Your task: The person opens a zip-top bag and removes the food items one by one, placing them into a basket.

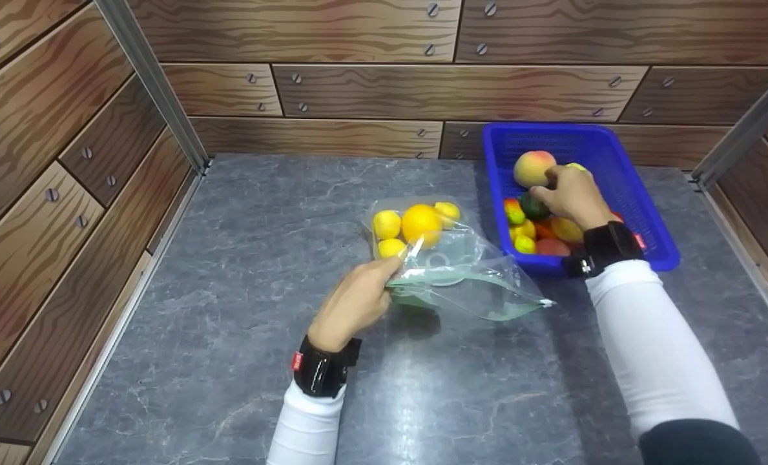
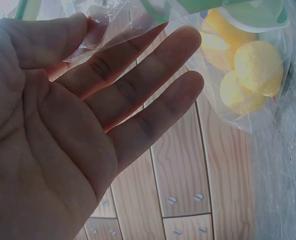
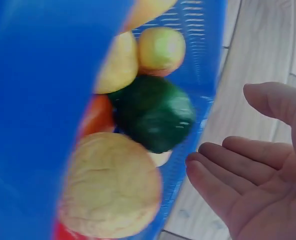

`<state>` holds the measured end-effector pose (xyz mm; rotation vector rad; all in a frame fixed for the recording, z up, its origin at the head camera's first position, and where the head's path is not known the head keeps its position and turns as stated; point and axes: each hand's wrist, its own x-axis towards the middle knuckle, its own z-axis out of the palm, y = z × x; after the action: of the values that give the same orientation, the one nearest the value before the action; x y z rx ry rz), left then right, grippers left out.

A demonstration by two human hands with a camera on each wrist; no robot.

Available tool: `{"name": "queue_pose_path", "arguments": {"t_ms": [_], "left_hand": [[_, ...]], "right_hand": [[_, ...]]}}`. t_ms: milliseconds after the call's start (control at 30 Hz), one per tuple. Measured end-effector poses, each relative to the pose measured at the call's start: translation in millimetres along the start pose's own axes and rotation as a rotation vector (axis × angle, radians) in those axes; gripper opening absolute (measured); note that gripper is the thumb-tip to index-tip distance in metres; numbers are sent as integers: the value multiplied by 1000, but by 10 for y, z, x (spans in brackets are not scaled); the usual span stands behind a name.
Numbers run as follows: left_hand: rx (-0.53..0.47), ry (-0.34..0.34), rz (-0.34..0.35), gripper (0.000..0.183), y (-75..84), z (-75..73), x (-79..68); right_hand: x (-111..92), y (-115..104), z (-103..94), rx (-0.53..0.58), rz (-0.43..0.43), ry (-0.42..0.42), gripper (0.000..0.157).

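Note:
My left hand [image 1: 352,303] pinches the edge of a clear zip bag [image 1: 467,248] with a green closure strip, between thumb and forefinger; its other fingers extend loosely in the left wrist view. Inside the bag are an orange [image 1: 421,223] and lemons [image 1: 387,225], seen also as yellow lemons [image 2: 258,68] in the left wrist view. Over the blue basket [image 1: 642,194] reaches my right hand [image 1: 579,197], beside a peach [image 1: 533,169] and a dark green fruit [image 1: 535,205]. The right wrist view shows this hand [image 3: 263,175] with loosely spread fingers, holding nothing.
Several red, orange and yellow fruits [image 1: 555,247] lie in the basket's near end. A grey marbled tabletop [image 1: 241,310] spreads beneath everything. Wood-patterned panels [image 1: 358,90] stand at the back and sides, with metal posts [image 1: 157,84] at the corners.

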<state>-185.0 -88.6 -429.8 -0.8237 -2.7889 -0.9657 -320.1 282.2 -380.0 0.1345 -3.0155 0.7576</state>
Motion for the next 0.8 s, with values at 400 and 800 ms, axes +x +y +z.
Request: {"name": "queue_pose_path", "arguments": {"t_ms": [400,800], "left_hand": [[20,-3,-8,31,20,-14,12],[9,4,0,29,27,-5,-8]], "right_hand": [[-689,-607,-84,146,-380,328,29],[-1378,-859,178,272,-749,408,34]]}}
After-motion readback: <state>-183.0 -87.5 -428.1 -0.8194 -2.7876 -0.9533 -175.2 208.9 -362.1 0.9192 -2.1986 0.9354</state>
